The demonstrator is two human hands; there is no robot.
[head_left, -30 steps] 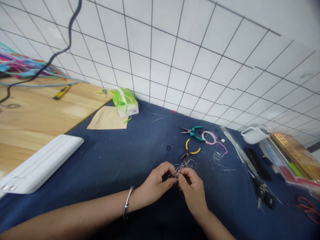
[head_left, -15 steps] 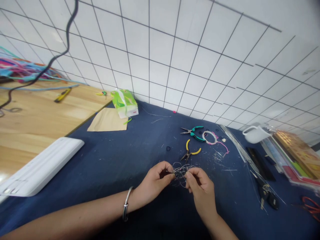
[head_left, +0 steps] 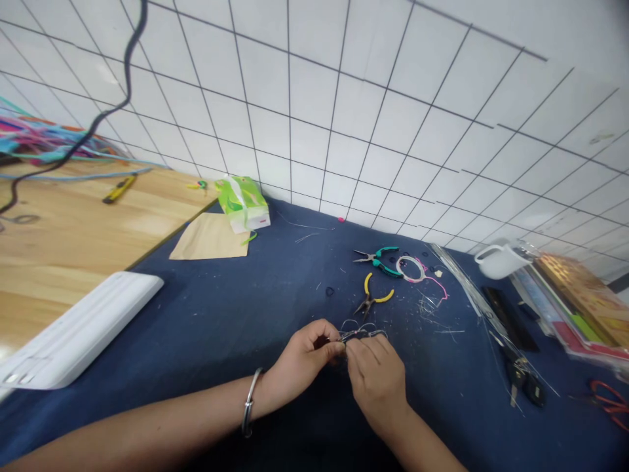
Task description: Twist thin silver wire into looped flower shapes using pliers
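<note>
A small tangle of thin, looped wire point(head_left: 366, 330) sits between my hands above the dark blue cloth. My left hand point(head_left: 307, 354) pinches its left side between thumb and forefinger; a silver bangle circles that wrist. Turned back-up, my right hand point(head_left: 378, 377) is closed at the near right side of the tangle and covers much of it. Its fingertips are mostly hidden. Just beyond the wire lie yellow-handled pliers point(head_left: 367, 303), spread apart. Farther back are teal-handled long-nose pliers point(head_left: 377, 259) beside a white ring-shaped coil point(head_left: 399, 267).
Loose wire lengths point(head_left: 457, 278), keys point(head_left: 515, 380) and red-handled scissors point(head_left: 609, 400) lie right. A white mug point(head_left: 498, 262) stands near stacked books point(head_left: 584, 301). At left are a white device point(head_left: 93, 328), brown paper point(head_left: 209, 239), a tissue pack point(head_left: 243, 203) and a yellow cutter point(head_left: 119, 189).
My right hand has shifted left and rolled over, so its back now faces up and hides more of the wire. My left hand keeps its pinch nearly in place.
</note>
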